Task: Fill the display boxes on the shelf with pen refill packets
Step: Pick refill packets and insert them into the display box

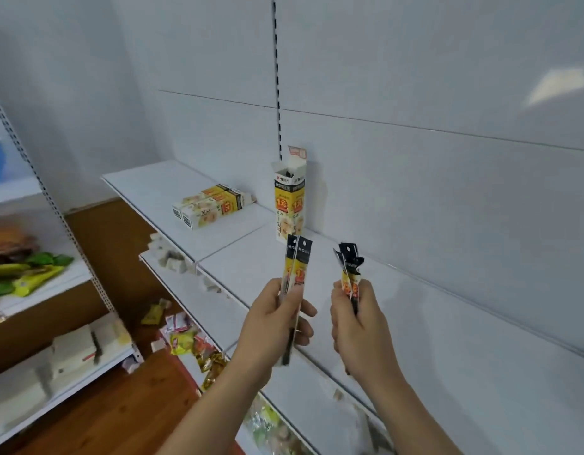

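An open yellow-and-white display box (290, 200) stands upright at the back of the white shelf (432, 310), its top flap raised. Two more boxes (210, 206) of the same kind lie flat to its left. My left hand (271, 318) grips a few long pen refill packets (297, 261) with black tops, held upright just below and in front of the standing box. My right hand (358, 323) grips another small bunch of packets (349, 267), whose black tops fan out above my fist. Both hands hover over the shelf, side by side.
A lower shelf (198, 290) carries scattered small white items and snack packets (192, 339). A side rack at the left holds green and yellow packs (24, 274) and white boxes (74, 353). The white back panel has a slotted upright (277, 77). Wooden floor shows below.
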Demonstrator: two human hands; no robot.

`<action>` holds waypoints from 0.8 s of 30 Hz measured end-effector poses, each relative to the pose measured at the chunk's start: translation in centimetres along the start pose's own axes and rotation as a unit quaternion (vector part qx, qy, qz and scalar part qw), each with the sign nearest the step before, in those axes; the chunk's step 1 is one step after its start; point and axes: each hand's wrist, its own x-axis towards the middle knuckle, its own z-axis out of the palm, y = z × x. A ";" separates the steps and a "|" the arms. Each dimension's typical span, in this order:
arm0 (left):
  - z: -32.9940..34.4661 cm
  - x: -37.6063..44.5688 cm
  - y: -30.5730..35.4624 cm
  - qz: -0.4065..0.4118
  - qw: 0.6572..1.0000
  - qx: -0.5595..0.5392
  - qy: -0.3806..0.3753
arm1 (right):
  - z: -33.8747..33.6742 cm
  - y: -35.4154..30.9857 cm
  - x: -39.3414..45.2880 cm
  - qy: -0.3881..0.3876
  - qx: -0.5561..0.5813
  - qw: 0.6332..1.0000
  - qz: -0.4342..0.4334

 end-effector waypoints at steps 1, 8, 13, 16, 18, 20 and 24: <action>-0.5 1.4 0.4 0.001 1.000 0.007 -0.010 | 0.6 0.0 1.4 0.003 0.002 1.000 -0.005; -2.5 9.7 1.1 0.026 0.998 0.045 -0.046 | 4.2 1.1 8.6 0.025 0.013 1.000 0.001; -3.1 15.1 0.6 0.008 0.994 0.055 -0.096 | 5.7 1.8 11.7 0.075 -0.021 0.997 0.009; -3.5 18.1 -0.2 -0.008 0.988 0.049 -0.145 | 6.9 2.2 13.0 0.121 -0.046 0.991 0.021; -4.0 19.7 -0.6 -0.025 0.983 0.032 -0.177 | 7.9 2.4 13.7 0.164 -0.052 0.985 0.036; -4.6 20.9 -0.9 -0.036 0.975 0.036 -0.215 | 9.0 2.4 14.0 0.207 -0.064 0.974 0.057; -4.6 22.1 -1.5 -0.045 0.966 0.043 -0.252 | 10.4 2.3 13.8 0.288 -0.069 0.951 0.091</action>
